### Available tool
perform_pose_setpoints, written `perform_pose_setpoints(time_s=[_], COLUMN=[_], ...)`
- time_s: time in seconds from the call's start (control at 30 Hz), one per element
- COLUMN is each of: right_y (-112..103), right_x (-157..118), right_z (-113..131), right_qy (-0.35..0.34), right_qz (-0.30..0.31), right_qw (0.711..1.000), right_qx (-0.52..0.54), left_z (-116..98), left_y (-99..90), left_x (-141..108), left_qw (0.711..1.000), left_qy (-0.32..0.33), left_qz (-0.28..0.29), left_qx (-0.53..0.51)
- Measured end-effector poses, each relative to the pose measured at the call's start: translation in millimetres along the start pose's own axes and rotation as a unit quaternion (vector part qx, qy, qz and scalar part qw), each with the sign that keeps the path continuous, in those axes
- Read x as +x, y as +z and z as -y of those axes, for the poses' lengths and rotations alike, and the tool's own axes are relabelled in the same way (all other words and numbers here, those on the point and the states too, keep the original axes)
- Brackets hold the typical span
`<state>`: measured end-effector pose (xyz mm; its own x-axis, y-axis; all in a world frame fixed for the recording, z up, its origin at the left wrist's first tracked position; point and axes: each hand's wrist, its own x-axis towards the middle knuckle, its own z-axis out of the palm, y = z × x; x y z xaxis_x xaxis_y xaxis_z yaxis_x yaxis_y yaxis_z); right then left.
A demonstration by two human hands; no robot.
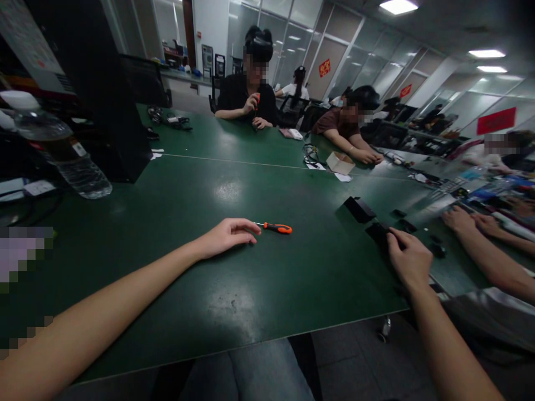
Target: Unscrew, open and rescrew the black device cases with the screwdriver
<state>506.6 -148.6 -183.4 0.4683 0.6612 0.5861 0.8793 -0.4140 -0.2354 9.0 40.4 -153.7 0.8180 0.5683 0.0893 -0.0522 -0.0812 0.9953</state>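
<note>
On the green table [167, 312] my left hand [229, 236] rests with its fingers loosely stretched and thumb apart, holding nothing. Just beyond its fingertips lies a screwdriver [278, 228] with an orange and black handle. Its thin shaft points toward my fingers, which hide the tip. Over at the right, my right hand [409, 255] is closed around the near end of a flat black piece [378, 234], whose exact kind I cannot make out. A black open box [359, 209] sits directly behind that piece. Small black parts [404, 225] lie to the right of it.
A water bottle [71, 150] stands by a tall black case [112, 111] at left. Across the table, one person [248, 89] holds an orange-handled tool, another [351, 125] leans near a small cardboard box [340, 163]. A neighbour's hands [460, 220] are close on my right.
</note>
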Motion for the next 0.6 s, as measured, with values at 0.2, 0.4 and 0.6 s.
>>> perform_pose_setpoints(time_s=[0.2, 0.4, 0.6], right_y=[-2, -9, -29], right_x=[-1, -1, 22], right_z=[5, 3, -5], right_qy=[-0.019, -0.069, -0.185], right_qz=[0.015, 0.043, 0.121], right_qw=[0.999, 0.993, 0.969], right_qx=[-0.037, -0.085, -0.111], left_z=[-3, -4, -3], left_y=[-0.4, 0.5, 1.7], left_x=[0, 0, 0], left_qw=[1.000, 1.000, 0.999], left_qy=[-0.007, -0.006, -0.006], left_qz=[0.007, 0.007, 0.011], left_qx=[0.018, 0.023, 0.033])
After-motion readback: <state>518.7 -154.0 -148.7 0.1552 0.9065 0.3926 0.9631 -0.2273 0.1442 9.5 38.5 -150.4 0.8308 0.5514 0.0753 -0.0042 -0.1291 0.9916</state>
